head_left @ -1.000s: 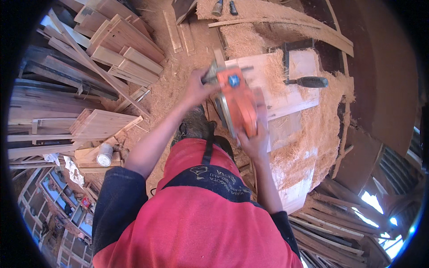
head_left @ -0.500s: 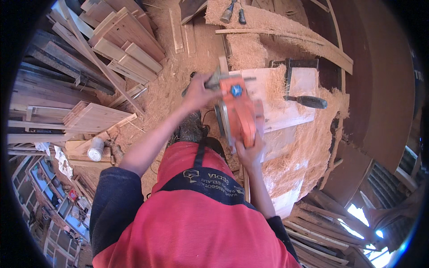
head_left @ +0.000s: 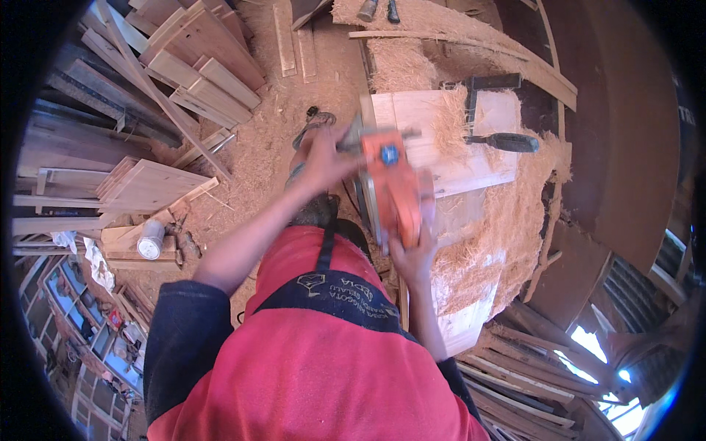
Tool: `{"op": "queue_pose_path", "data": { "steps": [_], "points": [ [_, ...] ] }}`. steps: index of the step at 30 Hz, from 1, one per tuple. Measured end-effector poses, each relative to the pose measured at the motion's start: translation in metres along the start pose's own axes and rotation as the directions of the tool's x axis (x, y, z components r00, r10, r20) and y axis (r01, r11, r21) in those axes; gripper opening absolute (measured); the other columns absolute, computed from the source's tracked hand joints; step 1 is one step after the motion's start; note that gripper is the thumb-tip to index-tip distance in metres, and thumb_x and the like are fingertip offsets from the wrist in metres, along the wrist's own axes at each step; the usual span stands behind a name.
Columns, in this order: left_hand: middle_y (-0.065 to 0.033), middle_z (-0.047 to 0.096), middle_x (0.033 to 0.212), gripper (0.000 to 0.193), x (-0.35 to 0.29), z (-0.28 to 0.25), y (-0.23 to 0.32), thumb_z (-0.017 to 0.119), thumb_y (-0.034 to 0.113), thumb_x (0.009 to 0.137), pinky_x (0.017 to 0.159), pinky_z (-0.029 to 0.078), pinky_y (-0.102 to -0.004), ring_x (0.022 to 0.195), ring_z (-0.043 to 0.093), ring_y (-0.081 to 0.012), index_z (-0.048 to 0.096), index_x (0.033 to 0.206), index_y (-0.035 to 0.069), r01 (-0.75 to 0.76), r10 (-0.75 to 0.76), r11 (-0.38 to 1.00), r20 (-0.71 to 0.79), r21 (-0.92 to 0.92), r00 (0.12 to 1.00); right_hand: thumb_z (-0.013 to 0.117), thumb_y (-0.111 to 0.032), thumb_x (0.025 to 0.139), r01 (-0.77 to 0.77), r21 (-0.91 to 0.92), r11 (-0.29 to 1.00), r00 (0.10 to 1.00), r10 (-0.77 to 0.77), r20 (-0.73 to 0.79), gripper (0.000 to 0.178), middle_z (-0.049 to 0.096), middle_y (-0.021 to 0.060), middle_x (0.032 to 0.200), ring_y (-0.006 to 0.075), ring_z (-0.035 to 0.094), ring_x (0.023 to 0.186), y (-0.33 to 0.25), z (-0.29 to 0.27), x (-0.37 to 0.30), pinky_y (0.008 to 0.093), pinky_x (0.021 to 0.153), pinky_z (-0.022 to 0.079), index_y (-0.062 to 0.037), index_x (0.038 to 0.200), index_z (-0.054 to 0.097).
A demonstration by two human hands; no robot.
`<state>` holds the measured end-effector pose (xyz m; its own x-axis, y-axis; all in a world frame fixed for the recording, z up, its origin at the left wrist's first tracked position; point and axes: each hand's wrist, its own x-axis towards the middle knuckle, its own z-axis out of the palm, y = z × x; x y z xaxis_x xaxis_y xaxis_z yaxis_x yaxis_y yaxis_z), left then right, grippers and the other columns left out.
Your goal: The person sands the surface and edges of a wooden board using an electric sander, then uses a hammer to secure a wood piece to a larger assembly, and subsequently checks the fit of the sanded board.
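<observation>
An orange electric planer with a blue front knob, slightly blurred, is tilted at the near-left edge of the workbench. My right hand is closed around its rear handle. At its front left side, my left hand is bent with thumb and fingers against the planer's front end; blur hides part of the fingertips. A pale wooden board shows beyond the planer's front. To the right lies a wide pale plank with shavings over it, and on it rests a dark clamp-like tool with a rounded handle.
Curly wood shavings cover much of the bench. Stacked boards stand at the left, near a white can. A long thin strip crosses the far side. Shavings litter the floor, where a dark cable lies.
My view has shifted slightly, so the bench and boards sit a little higher in the picture. Both hands stay at the planer, and more of the cable shows behind my left hand.
</observation>
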<state>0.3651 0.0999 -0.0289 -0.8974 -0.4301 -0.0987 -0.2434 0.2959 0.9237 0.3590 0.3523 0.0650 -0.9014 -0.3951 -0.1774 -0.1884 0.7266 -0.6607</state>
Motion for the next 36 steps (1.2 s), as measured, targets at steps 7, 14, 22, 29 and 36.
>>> {"op": "queue_pose_path", "data": {
  "steps": [7,14,22,29,36],
  "points": [
    [-0.0237,0.057,0.111,0.094,-0.065,0.034,0.005,0.087,0.042,0.071,0.100,0.043,-0.0405,0.113,0.053,-0.0337,0.048,0.139,-0.010,0.097,-0.096,0.994,0.029,-0.050,0.995,0.069,-0.006,0.076,-0.169,0.133,0.977,0.984,0.159,0.080,0.020,0.064,0.0120,0.077,0.0173,0.062,0.072,0.015,-0.022,-0.060,0.0345,0.066,0.050,0.0002,0.093,0.062],
    [-0.0172,0.067,0.098,0.061,0.055,-0.024,-0.015,0.088,0.038,0.070,0.086,0.049,-0.0391,0.093,0.063,-0.0276,0.069,0.115,0.001,0.026,-0.031,0.995,-0.053,-0.093,0.998,0.070,-0.010,0.076,0.172,0.040,0.984,0.985,-0.171,-0.020,0.023,0.061,0.0150,0.071,0.0220,0.061,0.064,-0.020,0.020,0.057,0.0376,0.063,0.049,0.0000,0.094,0.061],
    [-0.0128,0.071,0.113,0.079,0.147,-0.078,-0.023,0.085,0.043,0.076,0.091,0.052,-0.0332,0.102,0.067,-0.0204,0.059,0.132,-0.006,0.085,-0.066,0.979,0.104,-0.184,0.992,0.076,-0.019,0.075,0.153,0.123,0.981,0.987,-0.145,-0.066,0.028,0.061,0.0242,0.078,0.0432,0.061,0.075,-0.075,0.046,0.149,0.0467,0.067,0.048,0.0002,0.089,0.060],
    [-0.0187,0.061,0.108,0.081,-0.021,0.009,0.003,0.085,0.036,0.075,0.096,0.045,-0.0386,0.104,0.058,-0.0291,0.053,0.138,-0.003,0.048,-0.048,0.998,-0.014,-0.035,0.999,0.077,-0.019,0.074,0.038,0.042,0.998,0.999,-0.038,-0.003,0.029,0.062,0.0212,0.072,0.0397,0.064,0.066,0.015,-0.002,-0.014,0.0457,0.061,0.049,-0.0009,0.089,0.060],
    [-0.0165,0.051,0.111,0.093,-0.070,0.039,-0.001,0.088,0.042,0.070,0.096,0.043,-0.0374,0.108,0.051,-0.0296,0.049,0.141,-0.004,0.076,-0.078,0.993,-0.014,-0.094,0.997,0.073,-0.012,0.072,-0.072,0.145,0.987,0.997,0.072,0.010,0.021,0.061,0.0168,0.066,0.0323,0.065,0.058,0.021,-0.017,-0.059,0.0408,0.056,0.050,-0.0023,0.084,0.059]
  ]
}}
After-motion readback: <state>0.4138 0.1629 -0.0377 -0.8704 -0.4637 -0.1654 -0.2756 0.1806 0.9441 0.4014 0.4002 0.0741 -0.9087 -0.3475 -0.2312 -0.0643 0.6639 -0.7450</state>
